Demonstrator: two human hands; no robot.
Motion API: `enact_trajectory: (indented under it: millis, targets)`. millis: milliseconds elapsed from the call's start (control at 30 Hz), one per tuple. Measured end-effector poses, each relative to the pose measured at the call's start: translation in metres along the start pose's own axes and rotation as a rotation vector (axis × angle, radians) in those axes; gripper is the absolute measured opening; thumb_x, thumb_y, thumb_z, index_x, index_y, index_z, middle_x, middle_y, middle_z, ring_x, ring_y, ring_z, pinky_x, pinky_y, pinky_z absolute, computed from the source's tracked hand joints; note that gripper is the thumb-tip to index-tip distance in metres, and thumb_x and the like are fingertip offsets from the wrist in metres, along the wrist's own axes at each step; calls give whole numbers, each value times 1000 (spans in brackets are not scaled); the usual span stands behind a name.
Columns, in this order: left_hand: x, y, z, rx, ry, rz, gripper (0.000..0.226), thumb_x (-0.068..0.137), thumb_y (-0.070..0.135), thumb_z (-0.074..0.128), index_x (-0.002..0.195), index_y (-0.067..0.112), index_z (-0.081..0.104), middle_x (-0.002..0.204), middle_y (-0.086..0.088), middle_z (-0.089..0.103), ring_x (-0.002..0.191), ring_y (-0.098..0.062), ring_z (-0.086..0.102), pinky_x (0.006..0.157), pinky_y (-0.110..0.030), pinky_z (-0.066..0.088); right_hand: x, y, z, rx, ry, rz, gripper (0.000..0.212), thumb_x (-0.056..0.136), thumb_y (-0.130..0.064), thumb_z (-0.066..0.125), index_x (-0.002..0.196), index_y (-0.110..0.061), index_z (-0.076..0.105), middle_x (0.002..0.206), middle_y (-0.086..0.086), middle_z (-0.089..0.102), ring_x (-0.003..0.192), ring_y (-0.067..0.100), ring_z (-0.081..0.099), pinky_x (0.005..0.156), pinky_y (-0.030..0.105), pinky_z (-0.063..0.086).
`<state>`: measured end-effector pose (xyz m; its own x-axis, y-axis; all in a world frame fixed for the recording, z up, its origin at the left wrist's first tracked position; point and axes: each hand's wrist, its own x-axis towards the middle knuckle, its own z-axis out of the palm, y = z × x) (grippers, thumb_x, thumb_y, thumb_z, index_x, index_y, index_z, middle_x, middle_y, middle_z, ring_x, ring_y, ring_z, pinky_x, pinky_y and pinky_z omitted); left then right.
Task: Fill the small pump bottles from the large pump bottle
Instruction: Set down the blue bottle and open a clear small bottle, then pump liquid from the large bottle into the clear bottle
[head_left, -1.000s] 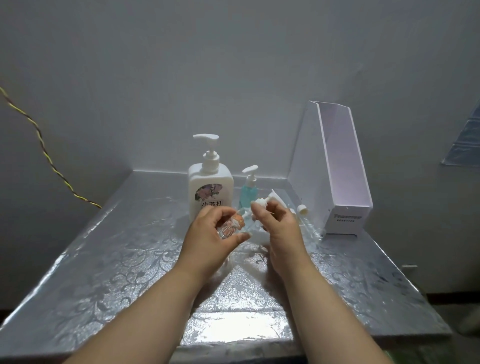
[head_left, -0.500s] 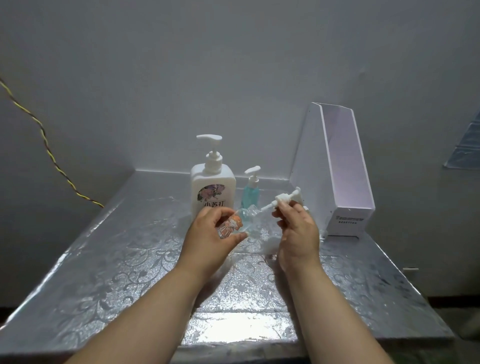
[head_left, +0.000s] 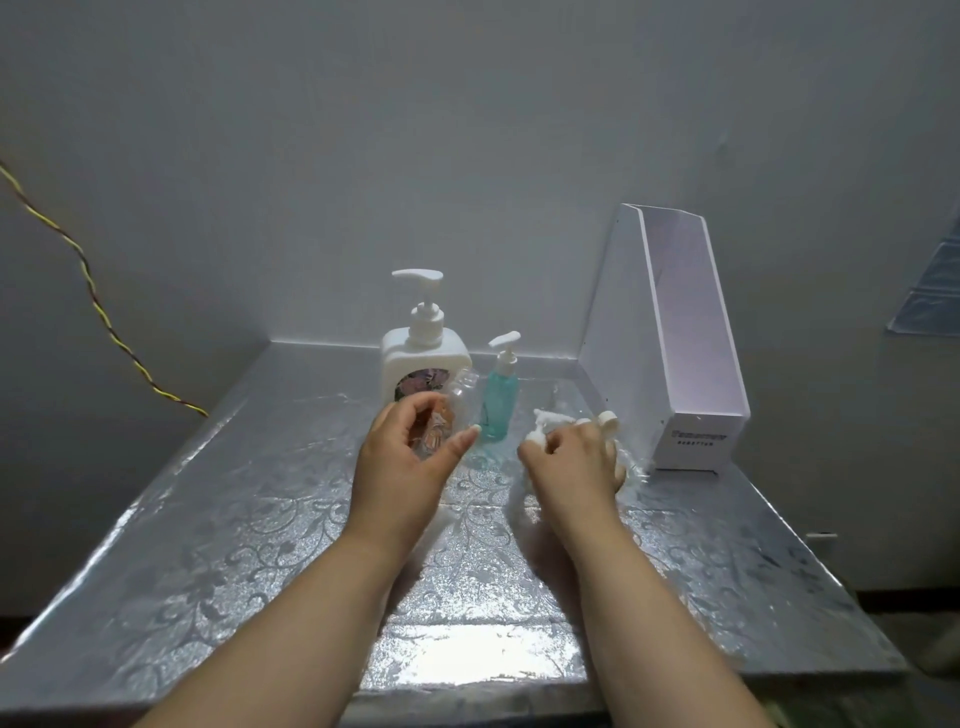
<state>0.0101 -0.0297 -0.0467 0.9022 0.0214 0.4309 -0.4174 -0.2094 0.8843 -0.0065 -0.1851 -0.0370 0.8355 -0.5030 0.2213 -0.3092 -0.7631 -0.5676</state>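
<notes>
A large white pump bottle (head_left: 422, 347) with a flower label stands at the back of the silver table. Beside it on the right stands a small pump bottle (head_left: 500, 397) filled with blue-green liquid. My left hand (head_left: 405, 467) grips a small clear bottle (head_left: 451, 410) with an orange label; its open neck points up and to the right. My right hand (head_left: 574, 460) is low over the table and pinches a small white pump head (head_left: 540, 425). A small white cap (head_left: 609, 420) shows just behind my right fingers.
A white magazine file box (head_left: 680, 338) stands at the back right, close to my right hand. The table (head_left: 234, 519) has a shiny patterned foil cover. A yellow twisted cable (head_left: 93, 306) hangs along the wall on the left.
My right hand drew the pump head out of the clear bottle, swung it right and lowered it toward the table. My left hand lifted the clear bottle slightly and turned it more upright.
</notes>
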Motion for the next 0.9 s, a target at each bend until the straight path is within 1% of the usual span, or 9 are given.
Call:
enact_trajectory:
  millis: [67, 167, 433, 533, 600, 667, 767, 833, 900]
  targets:
    - [0, -1, -1, -8, 19, 7, 38, 74, 35, 76, 109, 28, 62, 107, 5, 63, 96, -9, 62, 83, -25, 51, -3, -2, 0, -125, -28, -3, 39, 82, -42, 49, 111, -20, 63, 123, 4, 44, 120, 27, 37, 102, 39, 27]
    - [0, -1, -1, -19, 34, 10, 38, 74, 34, 77, 108, 27, 62, 107, 4, 63, 97, -9, 62, 83, -24, 51, -5, -4, 3, -220, -14, -14, 46, 82, -43, 49, 119, -19, 60, 127, 5, 41, 121, 26, 35, 101, 40, 25]
    - [-1, 1, -3, -90, 48, -10, 38, 74, 38, 77, 108, 29, 62, 109, 6, 63, 99, -10, 62, 89, -36, 54, -7, -10, -2, -188, 50, 28, 43, 81, -44, 52, 115, -19, 57, 127, 5, 38, 124, 26, 33, 103, 39, 25]
    - [4, 6, -9, -129, 71, -1, 37, 75, 36, 77, 108, 30, 63, 109, 5, 63, 99, -11, 63, 88, -40, 54, -4, -21, -12, -112, 110, 24, 33, 81, -42, 53, 104, -19, 58, 116, 1, 39, 119, 25, 37, 99, 38, 27]
    - [10, 11, -16, -141, 95, 31, 36, 75, 36, 77, 108, 31, 63, 108, 6, 63, 99, -12, 62, 86, -41, 55, 0, -35, -23, -27, 128, 5, 25, 80, -40, 54, 97, -22, 56, 105, -2, 34, 117, 24, 39, 99, 37, 27]
    - [19, 18, -27, -150, 141, 72, 36, 75, 34, 77, 108, 29, 62, 108, 5, 63, 98, -12, 62, 85, -36, 55, 6, -56, -35, 51, 133, -44, 20, 80, -38, 55, 94, -23, 56, 103, -3, 33, 116, 24, 40, 101, 37, 27]
    - [36, 20, -43, -136, 201, 113, 36, 76, 31, 77, 108, 25, 63, 108, 2, 63, 97, -12, 61, 86, -29, 51, 17, -90, -49, 154, 79, -125, 17, 83, -34, 56, 94, -24, 61, 114, 1, 47, 116, 24, 44, 101, 36, 29]
    - [47, 16, -51, -109, 213, 125, 35, 77, 29, 76, 110, 25, 64, 109, 3, 61, 100, -10, 60, 87, -26, 50, 24, -112, -54, 216, 64, -173, 11, 84, -32, 56, 90, -25, 62, 115, 2, 53, 113, 24, 48, 99, 36, 31]
    - [57, 10, -57, -86, 204, 120, 36, 78, 27, 76, 112, 24, 65, 110, 3, 60, 102, -7, 60, 88, -23, 49, 34, -132, -58, 226, 75, -193, 12, 84, -31, 55, 91, -25, 63, 114, 2, 56, 112, 25, 51, 98, 36, 32]
